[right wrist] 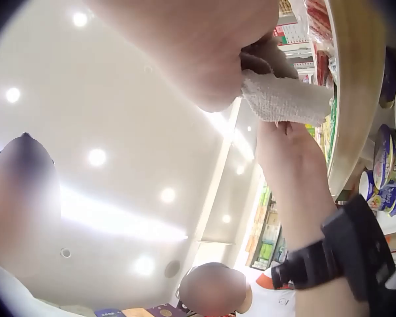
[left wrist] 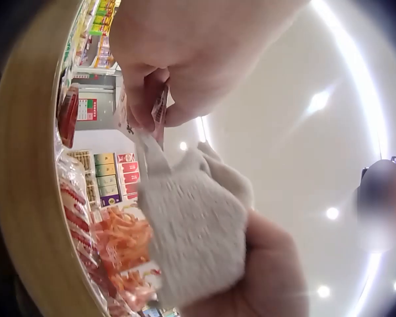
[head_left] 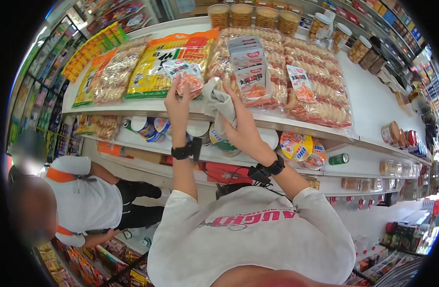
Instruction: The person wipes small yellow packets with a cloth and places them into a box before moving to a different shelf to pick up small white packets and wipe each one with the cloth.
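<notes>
My left hand (head_left: 177, 106) pinches a small white-and-orange snack packet (head_left: 190, 80) over the front edge of the top shelf. In the left wrist view that packet (left wrist: 161, 111) shows edge-on between thumb and fingers. A folded grey cloth (head_left: 219, 101) is gripped in my right hand (head_left: 242, 128), just right of the packet. The left wrist view shows the cloth (left wrist: 195, 228) right below the left fingertips. To the right stands an open box of similar packets (head_left: 252, 79); one loose packet (head_left: 302, 83) lies on bagged round crackers (head_left: 320, 57).
Large yellow snack bags (head_left: 169, 60) fill the shelf's left part. Round clear tubs (head_left: 241, 16) line its back. On the lower shelf are instant-noodle bowls (head_left: 296, 146) and a green can (head_left: 338, 159). A person in a white shirt (head_left: 88, 191) stands at the left.
</notes>
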`<control>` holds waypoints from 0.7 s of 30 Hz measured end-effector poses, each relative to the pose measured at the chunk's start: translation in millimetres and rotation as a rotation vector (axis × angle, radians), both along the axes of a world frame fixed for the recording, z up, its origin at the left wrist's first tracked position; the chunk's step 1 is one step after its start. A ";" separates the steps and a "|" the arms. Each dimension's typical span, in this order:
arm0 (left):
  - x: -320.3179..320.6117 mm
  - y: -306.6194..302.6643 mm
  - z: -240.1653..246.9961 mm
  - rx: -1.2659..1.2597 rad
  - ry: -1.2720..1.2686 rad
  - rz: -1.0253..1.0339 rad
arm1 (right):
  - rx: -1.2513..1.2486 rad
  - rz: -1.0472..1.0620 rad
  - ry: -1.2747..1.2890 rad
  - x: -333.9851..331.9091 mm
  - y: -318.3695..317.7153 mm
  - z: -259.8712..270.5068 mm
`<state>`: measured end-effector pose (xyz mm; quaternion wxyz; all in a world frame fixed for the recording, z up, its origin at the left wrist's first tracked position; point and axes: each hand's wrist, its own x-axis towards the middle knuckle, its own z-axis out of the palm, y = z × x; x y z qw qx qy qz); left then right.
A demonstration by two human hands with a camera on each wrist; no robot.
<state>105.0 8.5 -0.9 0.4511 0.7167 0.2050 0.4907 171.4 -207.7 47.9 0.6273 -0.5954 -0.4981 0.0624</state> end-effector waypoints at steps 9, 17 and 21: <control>17.1 -53.1 34.3 0.258 0.032 0.019 | -0.009 -0.429 -0.495 78.7 -34.4 28.7; 75.3 -98.3 32.7 0.366 0.023 -0.029 | -0.194 -0.530 -0.642 93.6 -21.7 23.5; 72.8 -104.3 37.2 0.383 0.059 -0.008 | -0.196 -0.557 -0.636 95.1 -24.3 18.8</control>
